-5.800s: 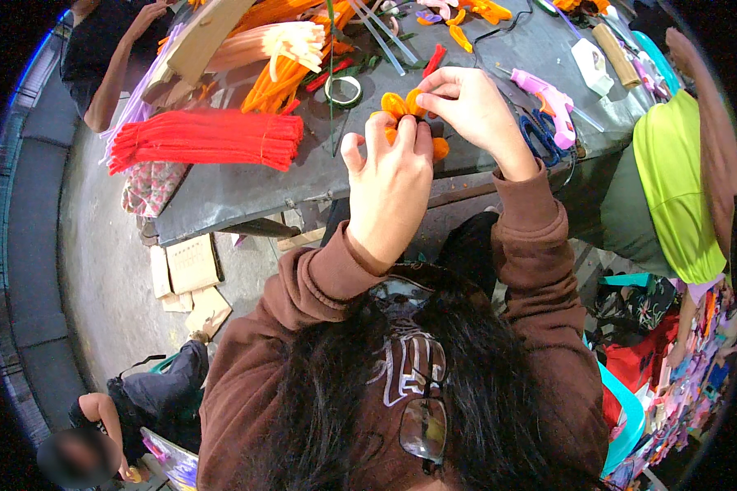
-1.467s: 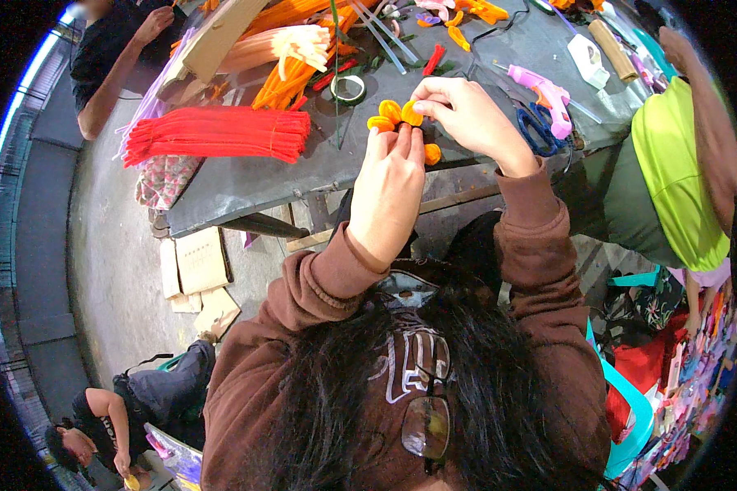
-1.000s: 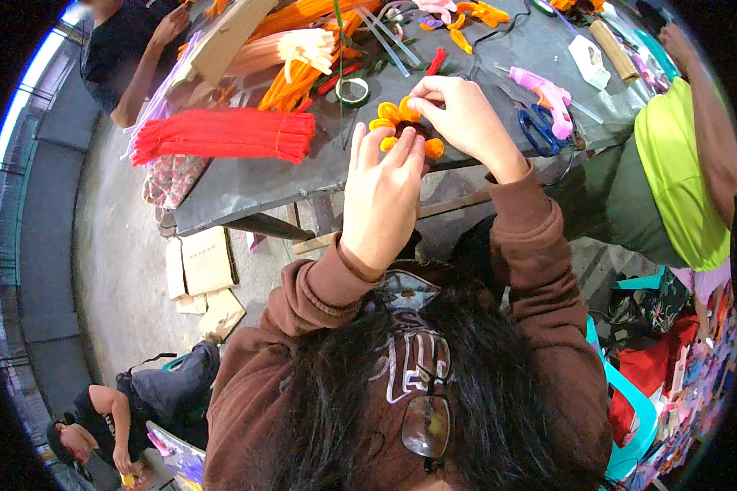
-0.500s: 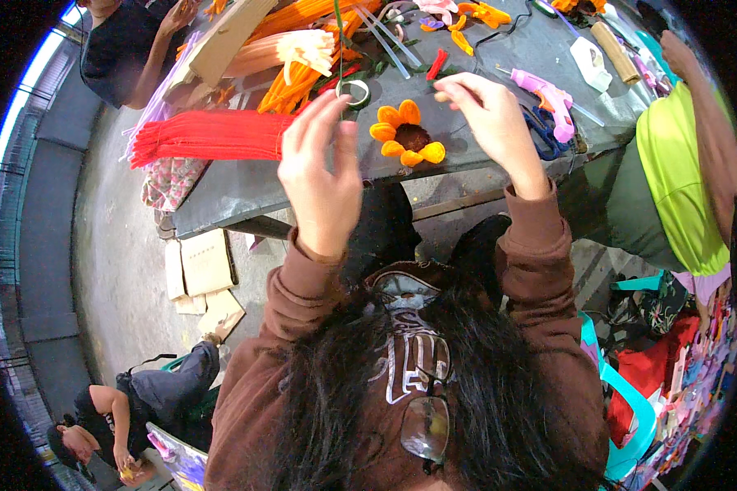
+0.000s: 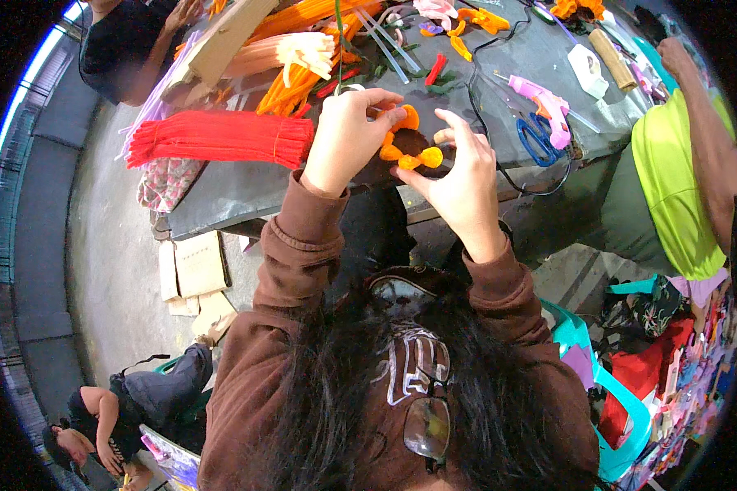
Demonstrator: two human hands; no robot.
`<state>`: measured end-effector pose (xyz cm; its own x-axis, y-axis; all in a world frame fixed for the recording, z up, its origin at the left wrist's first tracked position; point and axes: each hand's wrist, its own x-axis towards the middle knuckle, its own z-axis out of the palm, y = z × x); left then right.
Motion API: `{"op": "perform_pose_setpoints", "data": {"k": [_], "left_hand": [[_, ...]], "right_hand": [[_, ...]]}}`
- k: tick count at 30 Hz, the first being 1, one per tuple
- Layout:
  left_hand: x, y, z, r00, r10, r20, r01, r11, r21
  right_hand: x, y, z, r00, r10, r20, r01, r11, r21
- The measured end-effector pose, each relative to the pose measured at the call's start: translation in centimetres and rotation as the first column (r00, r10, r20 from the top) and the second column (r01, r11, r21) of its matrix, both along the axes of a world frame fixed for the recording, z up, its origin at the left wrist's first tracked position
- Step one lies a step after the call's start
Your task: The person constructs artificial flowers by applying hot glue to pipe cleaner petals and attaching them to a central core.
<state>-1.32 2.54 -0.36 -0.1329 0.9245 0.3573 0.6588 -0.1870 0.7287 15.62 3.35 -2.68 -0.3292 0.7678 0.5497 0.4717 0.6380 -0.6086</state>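
An orange fuzzy flower [image 5: 411, 146] with a dark brown centre is at the table's near edge, between my two hands. My left hand [image 5: 354, 135] pinches its upper left petals between thumb and fingers, hiding part of them. Along the flower's lower right side, my right hand [image 5: 465, 182] has its thumb and fingers apart, the thumb tip close under the lower petals. Just left of my left hand lies a thick bundle of red pipe cleaners [image 5: 221, 137]. A roll of tape [image 5: 348, 88] is partly hidden behind my left hand.
On the table [image 5: 499, 123] lie a pink glue gun [image 5: 544, 106] with its black cord, blue-handled scissors [image 5: 539, 139], clear glue sticks [image 5: 389, 51] and orange pipe cleaners [image 5: 291, 82]. A person in a lime-green top [image 5: 681, 176] is at the right. Flattened cardboard [image 5: 201, 266] lies on the floor.
Both hands have come inward to the flower from either side. The left now pinches its petals. The right has moved away from the short red piece beyond the flower.
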Motion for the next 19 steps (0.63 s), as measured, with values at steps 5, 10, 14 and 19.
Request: {"op": "perform_pose_setpoints", "data": {"k": [5,10,14,19], "left_hand": [[-0.7,-0.5,0.3,0.985,0.092,0.145,-0.067,0.984,-0.167],[-1.8,-0.6,-0.8,0.95,0.054,0.309,0.004,0.983,-0.184],[-1.0,-0.8,-0.1,0.985,0.053,0.163,-0.03,0.99,-0.136],[-0.9,-0.1,0.2,0.998,0.049,0.041,-0.044,0.991,-0.129]], "right_hand": [[-0.1,0.9,-0.6,0.997,0.061,-0.039,-0.063,0.997,-0.044],[0.3,2.0,-0.2,0.978,0.205,-0.042,-0.208,0.974,-0.086],[0.3,2.3,0.2,0.971,0.237,-0.017,-0.237,0.965,-0.111],[0.4,2.8,0.4,0.954,0.293,0.068,-0.287,0.955,-0.078]]}}
